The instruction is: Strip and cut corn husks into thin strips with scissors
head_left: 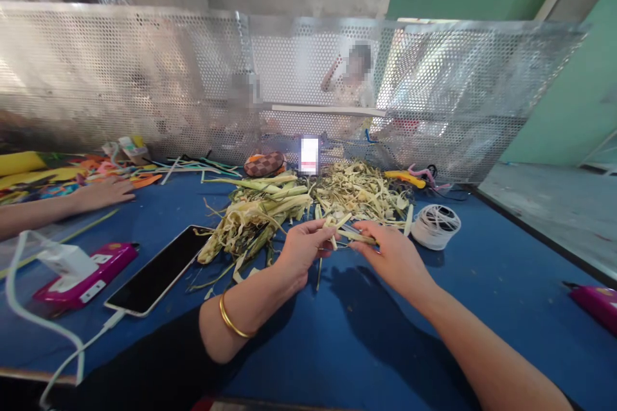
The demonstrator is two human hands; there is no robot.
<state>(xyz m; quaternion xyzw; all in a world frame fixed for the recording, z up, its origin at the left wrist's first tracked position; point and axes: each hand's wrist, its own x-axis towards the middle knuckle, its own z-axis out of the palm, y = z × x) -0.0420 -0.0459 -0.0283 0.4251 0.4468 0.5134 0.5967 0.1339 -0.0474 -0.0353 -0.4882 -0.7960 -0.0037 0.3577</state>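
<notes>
Pale green plant strips (341, 223), folded or crossed over one another, are held between my two hands above the blue table (308, 359). My left hand (303, 247) pinches them from the left between thumb and fingers, a gold bangle on that wrist. From the right, my right hand (393, 257) grips the strips' other end with closed fingertips. Just beyond my hands lie a bundle of long dried leaves (263, 218) and a heap of loose, shredded plant strips (361, 189). Right of my right hand stands a roll of white string (424, 234).
On the left are a phone (159, 273) on its cable and a magenta power strip (118, 257). Another person's hand (108, 191) rests near colourful scraps. Behind stand a checkered pouch (258, 167), a yellow-handled tool (405, 178) and a perforated metal screen (212, 77).
</notes>
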